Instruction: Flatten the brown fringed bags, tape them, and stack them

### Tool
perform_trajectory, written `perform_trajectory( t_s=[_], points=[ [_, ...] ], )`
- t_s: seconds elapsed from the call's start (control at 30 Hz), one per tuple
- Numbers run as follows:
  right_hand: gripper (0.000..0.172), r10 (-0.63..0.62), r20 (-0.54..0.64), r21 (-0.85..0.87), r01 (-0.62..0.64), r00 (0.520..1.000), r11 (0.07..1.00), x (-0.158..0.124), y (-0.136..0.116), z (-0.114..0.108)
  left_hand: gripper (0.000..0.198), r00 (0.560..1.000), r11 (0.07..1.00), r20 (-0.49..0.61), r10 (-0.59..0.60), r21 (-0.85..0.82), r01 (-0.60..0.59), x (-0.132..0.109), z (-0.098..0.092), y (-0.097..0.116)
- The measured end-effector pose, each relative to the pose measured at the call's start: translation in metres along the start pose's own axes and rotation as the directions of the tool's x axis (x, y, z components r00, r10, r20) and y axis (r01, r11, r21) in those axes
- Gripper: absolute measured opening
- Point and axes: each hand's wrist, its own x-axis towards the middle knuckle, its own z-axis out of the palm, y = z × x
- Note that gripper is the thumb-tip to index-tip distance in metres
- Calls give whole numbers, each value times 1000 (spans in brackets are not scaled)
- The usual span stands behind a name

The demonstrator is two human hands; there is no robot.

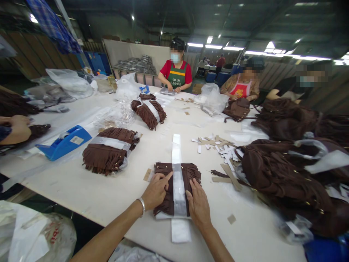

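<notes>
Touching one brown bag (185,178), two hands (156,192) (199,207)

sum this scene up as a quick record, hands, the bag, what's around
left hand: on the fringed brown bag, index finger extended to the pale band
right hand: on the bag's right side, fingers extended
band: across the bag's middle
left of bag: blue dispenser
right of bag: heap of brown bags
across table: co-worker in green apron

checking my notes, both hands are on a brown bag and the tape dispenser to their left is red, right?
Not red: the head view shows a blue tape dispenser to the left. Left hand and right hand are on a brown bag.
</notes>
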Motion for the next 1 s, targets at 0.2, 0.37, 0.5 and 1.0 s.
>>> perform_trajectory(
  t_s=[0.2,0.37,0.5,1.0],
  points=[
    [51,-12,-8,-6,12,1000,1000,-2,1,1,49,1000,978,-21,14,209,-10,-35,-29,-8],
    [49,-26,-1,-31,26,1000,999,2,3,-9,34,968,889,-208,-141,403,216,-51,-43,-9],
    [52,-24,-16,-121,22,1000,992,25,-4,-20,41,940,919,-330,-83,339,200,-23,-17,23],
    [58,51,249,-118,-22,967,993,49,4,8,71,986,924,-111,-125,349,156,6,43,19]
  ],
)
